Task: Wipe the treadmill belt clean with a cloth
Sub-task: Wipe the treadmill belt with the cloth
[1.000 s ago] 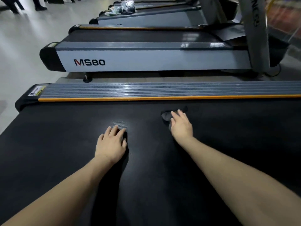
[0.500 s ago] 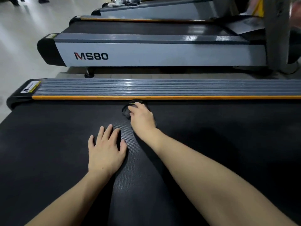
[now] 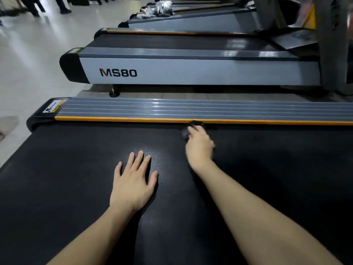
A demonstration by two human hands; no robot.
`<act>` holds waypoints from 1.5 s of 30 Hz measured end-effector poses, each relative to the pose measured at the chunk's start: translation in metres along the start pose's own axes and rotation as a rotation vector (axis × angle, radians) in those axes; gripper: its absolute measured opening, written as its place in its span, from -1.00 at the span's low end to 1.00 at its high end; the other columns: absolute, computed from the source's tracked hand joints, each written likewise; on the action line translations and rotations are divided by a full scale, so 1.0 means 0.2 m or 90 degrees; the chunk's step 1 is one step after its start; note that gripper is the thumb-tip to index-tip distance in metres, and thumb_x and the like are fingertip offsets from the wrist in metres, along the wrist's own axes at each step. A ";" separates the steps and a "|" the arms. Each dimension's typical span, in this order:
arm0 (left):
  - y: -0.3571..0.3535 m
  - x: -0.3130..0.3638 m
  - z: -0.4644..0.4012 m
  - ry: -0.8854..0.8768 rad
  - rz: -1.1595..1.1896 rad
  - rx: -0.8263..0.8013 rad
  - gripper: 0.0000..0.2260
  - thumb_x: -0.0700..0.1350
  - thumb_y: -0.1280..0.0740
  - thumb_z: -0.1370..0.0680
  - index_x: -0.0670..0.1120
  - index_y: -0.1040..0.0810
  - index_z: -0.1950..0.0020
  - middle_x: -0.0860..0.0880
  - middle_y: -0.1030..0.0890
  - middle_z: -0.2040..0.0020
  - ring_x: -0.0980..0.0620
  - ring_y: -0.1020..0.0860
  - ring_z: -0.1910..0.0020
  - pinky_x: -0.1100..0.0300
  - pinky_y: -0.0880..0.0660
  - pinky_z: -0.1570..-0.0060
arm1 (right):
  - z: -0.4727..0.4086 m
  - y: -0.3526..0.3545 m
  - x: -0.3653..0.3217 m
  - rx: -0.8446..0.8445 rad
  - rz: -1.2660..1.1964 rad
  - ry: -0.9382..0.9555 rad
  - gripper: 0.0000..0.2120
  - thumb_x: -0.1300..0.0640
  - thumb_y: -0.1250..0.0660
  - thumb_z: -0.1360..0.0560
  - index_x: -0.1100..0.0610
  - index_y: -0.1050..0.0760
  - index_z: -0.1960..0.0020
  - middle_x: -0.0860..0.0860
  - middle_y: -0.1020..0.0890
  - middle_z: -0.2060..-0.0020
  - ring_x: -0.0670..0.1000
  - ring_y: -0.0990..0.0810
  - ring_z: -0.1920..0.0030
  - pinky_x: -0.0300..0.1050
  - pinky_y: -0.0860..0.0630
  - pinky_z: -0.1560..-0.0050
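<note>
The black treadmill belt (image 3: 76,188) fills the lower part of the view. My left hand (image 3: 133,184) lies flat on it, fingers spread and straight, holding nothing. Further away, my right hand (image 3: 199,148) grips a small dark cloth (image 3: 186,131) and presses it onto the belt's far edge, right against the orange strip (image 3: 114,118). The fingers cover most of the cloth, and the hand is slightly blurred.
Beyond the orange strip runs the ribbed grey side rail (image 3: 191,109). A second treadmill marked MS80 (image 3: 118,73) stands parallel behind it, with more treadmills further back. Pale floor (image 3: 28,64) lies to the left, with people's legs at the top left.
My right hand has pushed the cloth from mid-belt away to the orange strip, first leftwards, then slightly back right. My left hand has stayed flat in place.
</note>
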State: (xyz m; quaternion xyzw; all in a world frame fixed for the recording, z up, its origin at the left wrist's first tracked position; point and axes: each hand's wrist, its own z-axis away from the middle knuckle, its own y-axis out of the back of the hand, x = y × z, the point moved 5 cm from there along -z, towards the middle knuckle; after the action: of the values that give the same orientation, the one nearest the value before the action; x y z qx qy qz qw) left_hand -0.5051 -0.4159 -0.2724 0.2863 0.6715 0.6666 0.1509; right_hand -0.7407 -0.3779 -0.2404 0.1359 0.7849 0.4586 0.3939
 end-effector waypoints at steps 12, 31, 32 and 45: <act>0.01 -0.02 0.00 -0.008 0.015 0.014 -0.38 0.34 0.11 -0.59 0.17 -0.20 -0.61 0.13 -0.08 -0.65 0.12 0.08 -0.64 -0.09 0.07 -0.58 | -0.19 0.17 0.48 -0.026 0.078 0.098 -0.74 -0.04 -0.17 -0.51 -0.20 -0.48 -0.17 -0.25 -0.53 -0.16 0.09 -0.63 -0.05 -0.17 -0.48 0.10; 0.04 -0.04 0.01 0.062 0.049 0.036 -0.53 0.16 -0.04 -0.67 0.12 -0.33 -0.56 0.11 -0.21 -0.62 0.10 -0.01 -0.63 -0.11 0.08 -0.59 | -0.15 0.20 0.43 -0.035 0.060 0.097 -0.66 0.06 -0.20 -0.50 -0.21 -0.48 -0.23 -0.26 -0.50 -0.25 0.10 -0.62 -0.10 -0.10 -0.52 -0.03; 0.04 -0.04 0.01 0.061 0.049 0.036 -0.53 0.16 -0.03 -0.67 0.12 -0.33 -0.56 0.11 -0.21 -0.63 0.10 0.00 -0.64 -0.12 0.08 -0.59 | -0.17 0.27 0.56 -0.017 0.058 0.042 -0.67 0.06 -0.19 -0.52 -0.19 -0.50 -0.23 -0.23 -0.50 -0.24 0.13 -0.62 -0.07 -0.08 -0.50 0.00; 0.03 -0.04 0.01 0.075 0.045 0.058 -0.57 0.11 -0.04 -0.68 0.11 -0.37 -0.54 0.12 -0.28 -0.60 0.10 -0.08 -0.62 -0.12 0.00 -0.57 | 0.17 -0.28 -0.54 -0.167 -0.024 0.303 -0.78 0.20 -0.30 -0.49 -0.05 -0.58 -0.06 -0.11 -0.53 -0.16 0.15 -0.60 -0.02 0.00 -0.56 0.05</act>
State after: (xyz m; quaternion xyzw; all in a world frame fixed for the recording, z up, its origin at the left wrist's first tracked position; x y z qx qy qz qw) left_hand -0.4957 -0.4200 -0.2676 0.2769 0.6985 0.6556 0.0746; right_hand -0.6367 -0.4508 -0.2421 -0.0424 0.7915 0.5682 0.2209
